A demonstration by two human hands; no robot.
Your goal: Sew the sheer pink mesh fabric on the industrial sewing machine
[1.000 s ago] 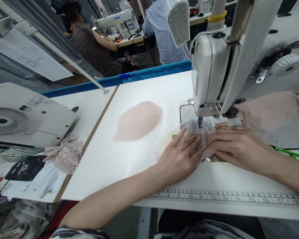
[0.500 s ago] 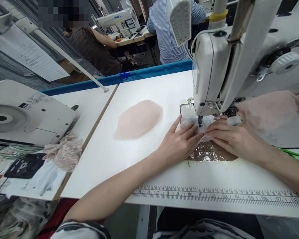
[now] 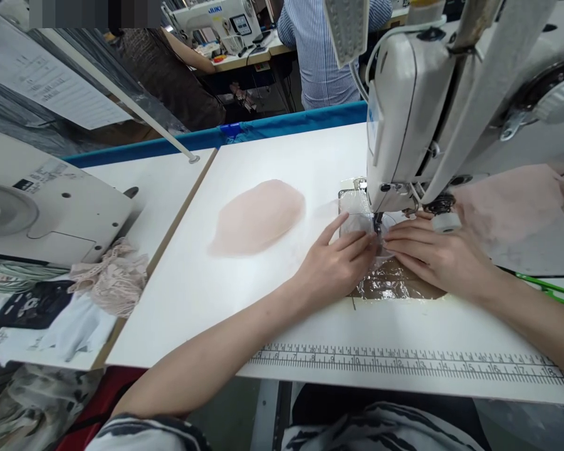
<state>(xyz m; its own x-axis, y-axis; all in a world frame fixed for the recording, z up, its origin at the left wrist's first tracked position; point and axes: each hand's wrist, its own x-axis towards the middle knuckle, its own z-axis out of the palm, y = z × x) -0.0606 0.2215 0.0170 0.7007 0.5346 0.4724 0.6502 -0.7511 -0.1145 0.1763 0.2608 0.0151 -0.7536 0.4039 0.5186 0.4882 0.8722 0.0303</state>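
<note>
My left hand [image 3: 341, 260] rests beside the sewing machine's presser foot [image 3: 378, 220], index finger stretched out, the other fingers lying on a small piece of sheer fabric [image 3: 357, 223]. Close on the other side of the foot, my right hand [image 3: 444, 257] has its fingers pressed together at the edge of this fabric; the thumb is mostly hidden. The sewing machine [image 3: 395, 119] stands over both hands. A pale pink sheer fabric piece [image 3: 263, 216] lies flat to the left of my hands. More pink sheer fabric [image 3: 517, 200] lies behind my right hand.
A printed ruler strip [image 3: 404, 363] runs along the front edge of the white table [image 3: 207, 300]. Green-handled scissors or snips [image 3: 549, 288] lie at the right. A second machine [image 3: 47, 200] and a bundle of pinkish ties [image 3: 115, 279] are at the left. Two people sit beyond the blue cloth edge [image 3: 301, 121].
The view has shifted slightly, so the machine appears larger and higher. Both hands stay by the presser foot, and the sheer fabric under them has shifted a little. The flat pink piece stays put.
</note>
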